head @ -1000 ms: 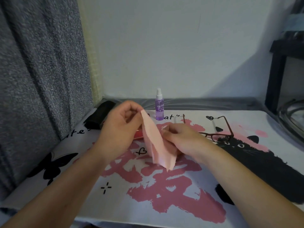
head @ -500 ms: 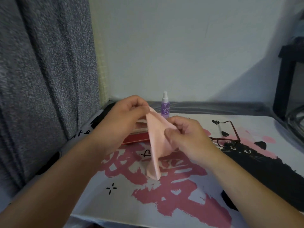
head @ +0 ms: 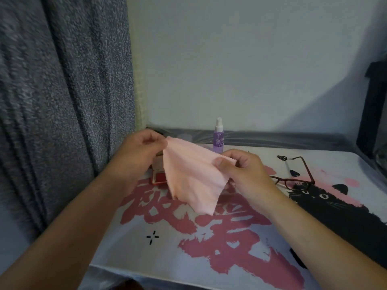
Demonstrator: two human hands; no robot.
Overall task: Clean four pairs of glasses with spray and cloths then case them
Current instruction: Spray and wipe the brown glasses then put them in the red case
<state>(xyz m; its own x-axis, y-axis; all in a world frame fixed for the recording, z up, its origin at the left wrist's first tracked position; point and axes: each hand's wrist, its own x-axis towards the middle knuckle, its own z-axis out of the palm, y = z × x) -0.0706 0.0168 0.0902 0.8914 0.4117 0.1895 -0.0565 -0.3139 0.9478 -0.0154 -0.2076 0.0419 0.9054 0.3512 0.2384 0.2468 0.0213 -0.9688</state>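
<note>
Pink cleaning cloth: hanging spread above the printed table cover, left hand pinching its left top corner, right hand pinching its right. Red glasses case: lying open behind the cloth, largely blocked by it, contents unseen. Purple spray bottle: standing upright by the wall. Red-framed glasses: lying unfolded to the right, just beside the right hand. Grey curtain: hanging at left.
</note>
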